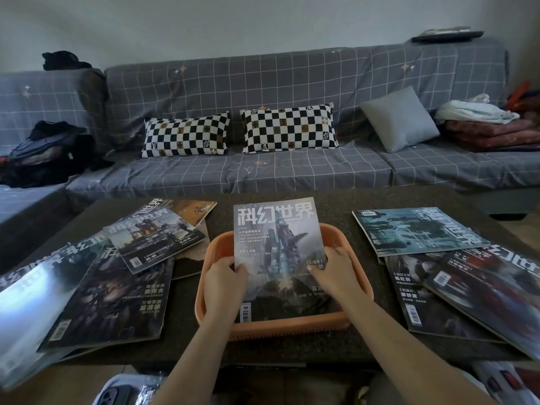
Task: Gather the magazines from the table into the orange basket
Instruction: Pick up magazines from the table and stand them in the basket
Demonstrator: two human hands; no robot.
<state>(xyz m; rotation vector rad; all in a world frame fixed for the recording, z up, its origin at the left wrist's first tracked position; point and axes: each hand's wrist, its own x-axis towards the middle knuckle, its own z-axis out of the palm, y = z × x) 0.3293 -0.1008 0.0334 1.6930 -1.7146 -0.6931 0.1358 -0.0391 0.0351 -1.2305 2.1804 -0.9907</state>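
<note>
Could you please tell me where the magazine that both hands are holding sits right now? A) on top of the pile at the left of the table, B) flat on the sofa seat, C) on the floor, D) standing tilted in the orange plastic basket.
D: the upright blue-grey magazine has its lower edge inside the orange plastic basket, gripped by the left hand and right hand.

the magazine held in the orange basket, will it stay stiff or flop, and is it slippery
The magazine is thin, so it would probably bend if held by one edge; here the left hand and right hand grip it at both sides. Its top edge rises past the orange basket, so it may lean there. The cover looks glossy, so likely somewhat slippery.
</note>
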